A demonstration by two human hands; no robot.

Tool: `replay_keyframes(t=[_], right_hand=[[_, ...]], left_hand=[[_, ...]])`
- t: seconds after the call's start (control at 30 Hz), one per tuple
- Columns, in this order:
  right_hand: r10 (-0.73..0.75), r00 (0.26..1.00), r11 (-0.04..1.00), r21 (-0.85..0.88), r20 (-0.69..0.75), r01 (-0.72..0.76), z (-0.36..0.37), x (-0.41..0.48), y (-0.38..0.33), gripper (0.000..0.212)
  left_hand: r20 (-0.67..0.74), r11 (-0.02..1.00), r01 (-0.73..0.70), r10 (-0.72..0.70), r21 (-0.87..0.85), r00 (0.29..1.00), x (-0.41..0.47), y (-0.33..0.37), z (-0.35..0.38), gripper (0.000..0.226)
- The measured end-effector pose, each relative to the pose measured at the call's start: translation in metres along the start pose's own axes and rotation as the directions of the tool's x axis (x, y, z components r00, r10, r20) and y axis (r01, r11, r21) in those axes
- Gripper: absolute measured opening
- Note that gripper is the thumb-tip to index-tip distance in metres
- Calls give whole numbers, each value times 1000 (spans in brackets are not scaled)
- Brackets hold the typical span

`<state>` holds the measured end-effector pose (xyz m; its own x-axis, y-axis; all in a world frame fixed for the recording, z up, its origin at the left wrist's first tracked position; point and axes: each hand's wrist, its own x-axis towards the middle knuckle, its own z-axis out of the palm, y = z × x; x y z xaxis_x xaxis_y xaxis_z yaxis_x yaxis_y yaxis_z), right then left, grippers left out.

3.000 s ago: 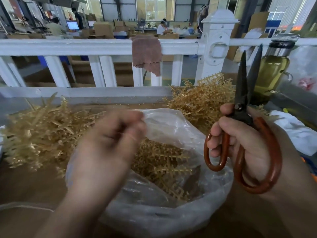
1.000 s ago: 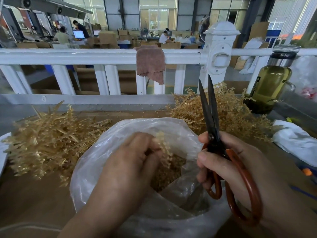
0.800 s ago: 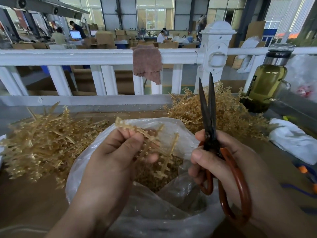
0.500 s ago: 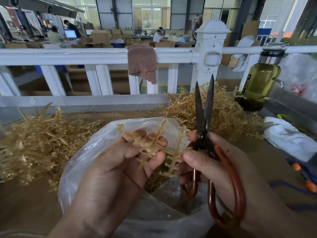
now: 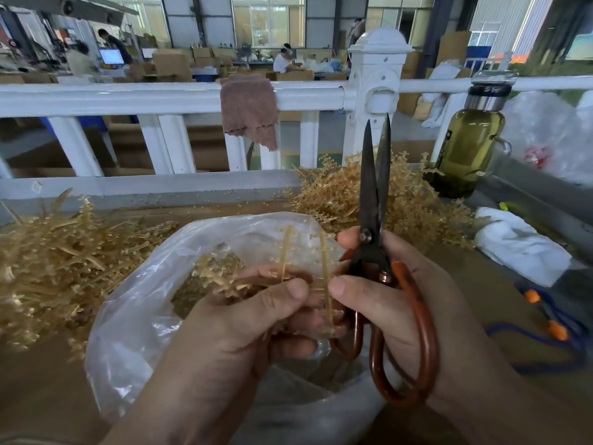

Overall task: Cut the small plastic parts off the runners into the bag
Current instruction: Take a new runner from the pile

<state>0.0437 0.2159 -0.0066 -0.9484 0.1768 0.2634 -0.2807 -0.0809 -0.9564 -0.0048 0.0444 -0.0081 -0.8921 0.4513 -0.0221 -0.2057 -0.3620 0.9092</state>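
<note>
Pinching a runner (image 5: 325, 277) in my left hand (image 5: 244, 319) over the bag (image 5: 134, 316) at lower centre, right hand (image 5: 401, 303) gripping the scissors (image 5: 369, 200) with blades up and barely parted, I judge us midway: parts (image 5: 218, 268) lie in the bag, heaps of runners (image 5: 48, 268) wait at left and upper right.

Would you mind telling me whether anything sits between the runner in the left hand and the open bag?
Nothing visible does: the left hand holds the runner over the mouth of the bag. The scissors in the right hand point upward beside it, blades not yet on the runner.
</note>
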Motion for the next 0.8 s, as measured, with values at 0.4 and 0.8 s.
replay_keyframes(t=[0.4,0.8], right_hand=[[-37,998,987,-159,-60,27,-5,-2,1,37],[158,987,976,146,28,-160,3,2,-18,34]], left_hand=[[-77,869,-382,424,314,902,-8,-1,4,14],[544,-119,-643,661,757,517,-4,5,-15,43]])
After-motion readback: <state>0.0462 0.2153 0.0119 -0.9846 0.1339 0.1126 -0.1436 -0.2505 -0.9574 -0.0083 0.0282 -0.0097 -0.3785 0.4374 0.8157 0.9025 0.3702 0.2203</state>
